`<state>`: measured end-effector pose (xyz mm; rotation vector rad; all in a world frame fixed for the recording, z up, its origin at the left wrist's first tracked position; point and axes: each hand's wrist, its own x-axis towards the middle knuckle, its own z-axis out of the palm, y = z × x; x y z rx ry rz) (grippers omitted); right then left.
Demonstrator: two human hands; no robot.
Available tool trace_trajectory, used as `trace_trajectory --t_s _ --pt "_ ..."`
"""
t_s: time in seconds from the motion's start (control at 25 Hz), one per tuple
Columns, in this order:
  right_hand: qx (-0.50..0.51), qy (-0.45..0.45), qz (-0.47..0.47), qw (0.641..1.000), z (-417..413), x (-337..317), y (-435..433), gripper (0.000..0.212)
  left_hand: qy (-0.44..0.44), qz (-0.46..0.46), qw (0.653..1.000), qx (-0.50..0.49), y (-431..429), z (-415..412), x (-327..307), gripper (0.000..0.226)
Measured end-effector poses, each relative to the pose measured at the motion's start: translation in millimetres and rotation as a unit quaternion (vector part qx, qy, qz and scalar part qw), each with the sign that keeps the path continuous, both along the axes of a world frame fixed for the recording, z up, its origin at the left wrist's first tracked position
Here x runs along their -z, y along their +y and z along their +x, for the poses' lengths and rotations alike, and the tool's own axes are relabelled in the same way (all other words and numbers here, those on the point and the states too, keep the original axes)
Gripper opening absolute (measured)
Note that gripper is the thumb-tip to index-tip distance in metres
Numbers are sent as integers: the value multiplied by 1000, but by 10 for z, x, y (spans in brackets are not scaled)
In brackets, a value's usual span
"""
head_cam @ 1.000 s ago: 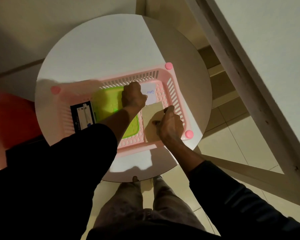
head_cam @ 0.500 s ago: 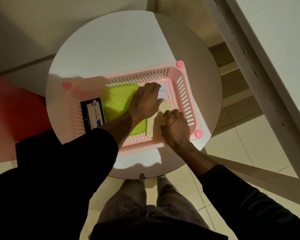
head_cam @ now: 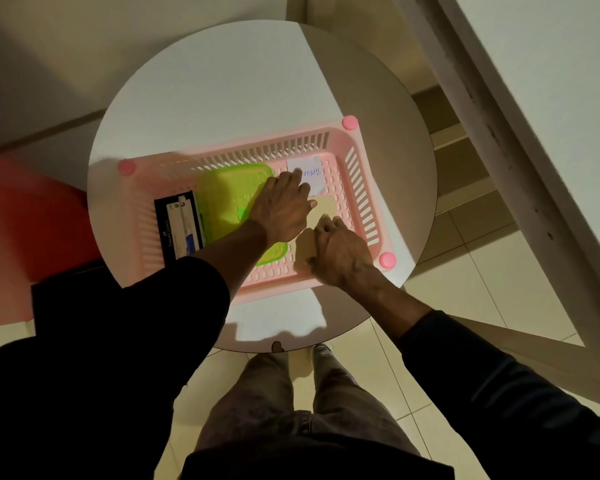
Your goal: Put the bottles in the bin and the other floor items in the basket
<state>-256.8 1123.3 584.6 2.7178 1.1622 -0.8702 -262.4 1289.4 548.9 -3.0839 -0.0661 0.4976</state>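
a pink basket (head_cam: 355, 174) with slotted walls is seen standing on a round white table (head_cam: 222, 91), viewed from above; four things are found lying inside it, and no bottles or bin are in view; a black pencil box (head_cam: 178, 230) lies against the basket's left end, its white label facing up; a green lid (head_cam: 229, 195) lies flat just beside the box, near the middle, and is partly covered by the left forearm; a white card (head_cam: 310, 173) with blue handwriting lies at the far right part of the basket floor; a tan card (head_cam: 324, 211) lies nearer, just below the white card and apparently overlapping its edge.

the left hand (head_cam: 283, 209) is laid palm down inside the basket, fingers held together and extended, the fingertips resting on the white card's left edge; nothing is gripped by it; the right hand (head_cam: 340, 254) is set on the near part of the tan card, fingers curled under with knuckles up; whether the card is pinched or only pressed cannot be told, as the fingertips are hidden.

both forearms are covered by dark sleeves pushed up; a red object (head_cam: 25, 216) is seen at the left beyond the table; pale floor tiles (head_cam: 465, 278) are seen at the right.
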Motion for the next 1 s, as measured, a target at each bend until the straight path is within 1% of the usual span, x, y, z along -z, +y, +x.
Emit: trace_trajectory --t_s 0.08,0.16,0.24,0.36,0.52,0.56,0.68,0.84,0.88,0.92,1.0 --pt "-29 -14 -27 999 52 -10 0 60 9 8 1000 2 -6 4 -9 51" --pt "-53 -25 -34 998 113 -15 -25 61 18 10 1000 5 -11 6 -19 50" --pt "-69 -35 -15 997 169 -23 -58 58 19 10 1000 4 -13 5 -23 50" --pt "-84 -51 37 994 222 -23 -73 56 25 0 1000 -1 2 6 -41 51" --pt "-117 -56 26 991 245 -20 -36 57 27 -23 999 -9 -16 -24 -112 73" --pt "-122 -53 26 991 247 2 -32 56 25 -26 999 -11 -15 -34 -118 75" --pt "-113 -69 59 989 211 -51 -36 46 21 -36 998 -36 -48 -107 -191 77" --pt "-78 -122 176 974 68 -203 -95 31 -23 -39 997 -66 -110 -354 -329 74" --pt "-57 -131 202 969 23 -225 -136 32 -43 -52 995 -73 -132 -434 -362 71" --pt "-43 -119 208 970 -23 -275 -187 36 -58 -68 993 -79 -153 -524 -426 68" --pt "-23 -111 192 975 -118 -313 -282 50 -96 -96 986 -97 -217 -692 -512 64"
